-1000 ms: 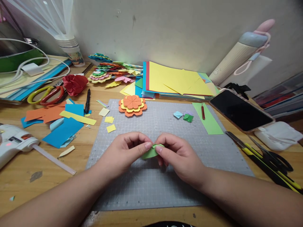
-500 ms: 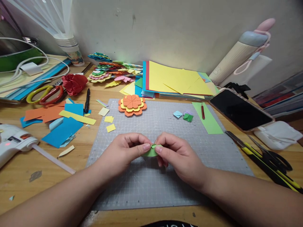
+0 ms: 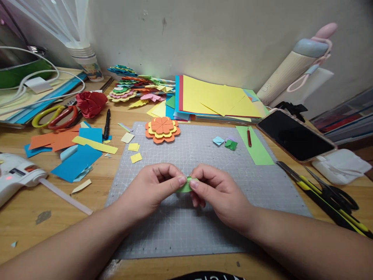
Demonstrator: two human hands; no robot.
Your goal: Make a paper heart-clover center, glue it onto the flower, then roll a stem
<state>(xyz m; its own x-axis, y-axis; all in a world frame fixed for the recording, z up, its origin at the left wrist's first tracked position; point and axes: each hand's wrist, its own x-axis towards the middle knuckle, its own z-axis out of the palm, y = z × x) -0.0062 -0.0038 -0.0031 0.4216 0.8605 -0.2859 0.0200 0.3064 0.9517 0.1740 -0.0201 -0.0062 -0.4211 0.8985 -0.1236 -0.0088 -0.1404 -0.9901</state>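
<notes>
Above the middle of the grey cutting mat (image 3: 175, 233), a small piece of light green paper (image 3: 184, 188) is pinched between both hands. My left hand (image 3: 159, 182) grips its left side with thumb and forefinger. On the right side, my right hand (image 3: 217, 188) pinches it the same way, and a small fold shows between the thumbs. Fingertips hide much of the paper. Beyond my hands lies a layered orange and yellow paper flower (image 3: 162, 129). Small folded pieces, one light blue (image 3: 218, 140) and one green (image 3: 231, 145), rest on the mat to the right.
At left are a glue gun (image 3: 20, 175), paper scraps (image 3: 77, 163), red-and-yellow-handled scissors (image 3: 55, 116) and a black pen (image 3: 107, 123). Stacked coloured paper (image 3: 218, 95) lies at the back. On the right are a phone (image 3: 297, 134), a utility knife (image 3: 320, 196) and black scissors (image 3: 339, 194).
The fold between my thumbs has shifted slightly and looks more raised. My hands stay in nearly the same place, still pinching the light green paper.
</notes>
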